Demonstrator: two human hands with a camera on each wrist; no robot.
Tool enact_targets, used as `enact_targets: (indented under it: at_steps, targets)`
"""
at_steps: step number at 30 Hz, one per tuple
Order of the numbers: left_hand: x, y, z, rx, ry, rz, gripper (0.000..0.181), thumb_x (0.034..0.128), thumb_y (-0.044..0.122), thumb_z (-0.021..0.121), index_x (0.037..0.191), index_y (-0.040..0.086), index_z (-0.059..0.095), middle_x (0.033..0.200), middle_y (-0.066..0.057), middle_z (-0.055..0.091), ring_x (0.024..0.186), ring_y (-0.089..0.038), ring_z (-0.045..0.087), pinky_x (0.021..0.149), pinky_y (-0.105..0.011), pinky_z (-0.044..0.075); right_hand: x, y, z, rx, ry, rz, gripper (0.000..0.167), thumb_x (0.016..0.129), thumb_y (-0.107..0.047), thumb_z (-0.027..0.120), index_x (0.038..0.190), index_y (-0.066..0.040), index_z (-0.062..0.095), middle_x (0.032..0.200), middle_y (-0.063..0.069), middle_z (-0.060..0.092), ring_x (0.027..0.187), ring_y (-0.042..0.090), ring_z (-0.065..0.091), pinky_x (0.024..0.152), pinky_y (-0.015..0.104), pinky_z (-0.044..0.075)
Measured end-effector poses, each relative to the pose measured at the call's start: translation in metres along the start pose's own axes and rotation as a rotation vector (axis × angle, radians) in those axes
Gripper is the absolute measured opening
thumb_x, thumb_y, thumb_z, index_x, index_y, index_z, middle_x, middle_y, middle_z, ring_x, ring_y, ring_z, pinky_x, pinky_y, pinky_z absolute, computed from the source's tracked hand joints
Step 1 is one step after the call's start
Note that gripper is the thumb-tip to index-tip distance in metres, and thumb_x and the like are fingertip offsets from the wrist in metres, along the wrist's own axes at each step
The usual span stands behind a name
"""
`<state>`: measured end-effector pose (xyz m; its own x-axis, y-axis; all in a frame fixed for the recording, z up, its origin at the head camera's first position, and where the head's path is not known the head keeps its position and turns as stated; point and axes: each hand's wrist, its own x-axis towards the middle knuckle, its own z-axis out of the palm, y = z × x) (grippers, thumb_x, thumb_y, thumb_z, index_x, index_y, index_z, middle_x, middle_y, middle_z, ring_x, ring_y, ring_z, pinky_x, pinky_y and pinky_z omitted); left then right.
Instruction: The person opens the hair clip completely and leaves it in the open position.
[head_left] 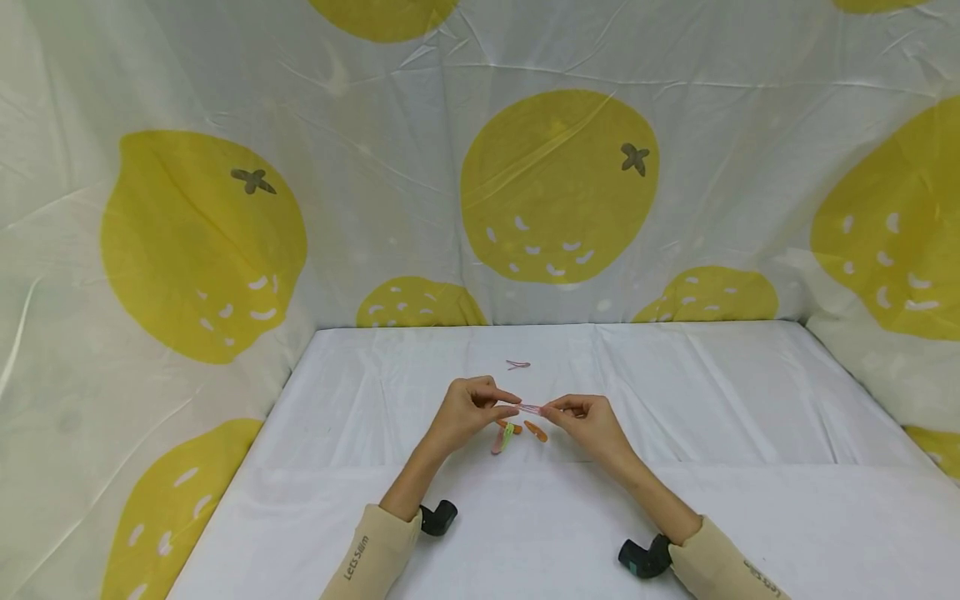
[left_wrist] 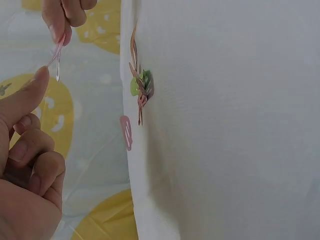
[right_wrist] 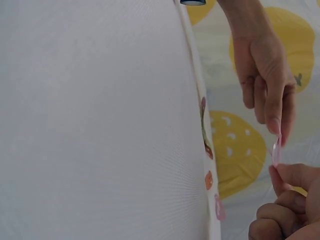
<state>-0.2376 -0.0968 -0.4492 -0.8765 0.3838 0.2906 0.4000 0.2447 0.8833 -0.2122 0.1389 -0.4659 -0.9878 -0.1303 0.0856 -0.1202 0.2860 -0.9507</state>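
Note:
A small pink snap hair clip [head_left: 529,409] is held above the white table between both hands, its two prongs spread apart in the left wrist view. My left hand [head_left: 468,408] pinches one end with thumb and index finger. At the other end, my right hand [head_left: 592,425] pinches the clip between thumb and fingertips. Below the hands lie a green clip [head_left: 508,435], a pink clip [head_left: 497,442] and an orange clip [head_left: 513,427], overlapping. Another orange clip [head_left: 536,431] lies just right of them.
Farther back on the white-covered table [head_left: 697,392] lies a single pink clip [head_left: 517,365], spread at one end. A lemon-print curtain [head_left: 375,167] hangs behind and at both sides. Black wrist cameras [head_left: 645,557] sit at the cuffs.

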Motion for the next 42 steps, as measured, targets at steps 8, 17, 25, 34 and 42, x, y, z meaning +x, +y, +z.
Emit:
enact_targets:
  at_steps: [8,17,25,34,42]
  targets:
    - [0.0,-0.001,0.001,0.003,-0.003,0.042,0.012,0.0847,0.005,0.084,0.097,0.003,0.084,0.067,-0.008,0.052,0.063,-0.005,0.038,0.059,-0.018,0.03,0.0,0.002,0.0,-0.005,-0.035,0.032,0.02,0.094,-0.021,0.078,0.099,-0.001,0.081,0.066,0.004,0.062,0.067,0.007,0.043,0.064,0.023,0.036]
    - [-0.001,0.0,0.003,-0.012,0.053,0.082,0.01,0.0839,0.003,0.083,0.093,0.001,0.084,0.07,-0.013,0.056,0.065,-0.007,0.042,0.059,-0.017,0.033,0.0,0.004,0.001,0.008,-0.062,-0.062,0.022,0.09,-0.022,0.082,0.106,-0.009,0.081,0.06,-0.004,0.043,0.052,0.002,0.031,0.052,0.019,0.028]
    - [0.0,-0.004,0.002,-0.065,0.073,0.038,0.009,0.0846,0.006,0.084,0.092,0.0,0.083,0.068,-0.015,0.056,0.064,-0.007,0.043,0.058,-0.017,0.034,0.001,0.008,0.002,-0.003,-0.012,-0.268,0.016,0.087,-0.016,0.084,0.102,-0.011,0.083,0.057,-0.002,0.036,0.051,-0.001,0.027,0.048,0.019,0.024]
    - [0.0,-0.004,-0.001,-0.162,0.05,-0.032,0.011,0.0875,0.007,0.082,0.095,-0.002,0.082,0.073,-0.021,0.062,0.065,-0.006,0.044,0.059,-0.017,0.037,0.0,0.011,0.001,0.043,-0.044,-0.331,0.013,0.09,-0.008,0.079,0.102,-0.006,0.083,0.086,0.025,0.075,0.064,0.002,0.048,0.06,0.017,0.043]
    - [0.0,-0.003,-0.007,-0.088,-0.028,-0.037,0.016,0.0856,0.005,0.083,0.101,-0.001,0.082,0.068,-0.002,0.052,0.066,-0.007,0.039,0.059,-0.018,0.032,0.0,0.009,-0.001,0.039,-0.045,-0.33,0.011,0.091,-0.009,0.078,0.101,-0.006,0.083,0.089,0.022,0.076,0.067,0.002,0.052,0.064,0.018,0.047]
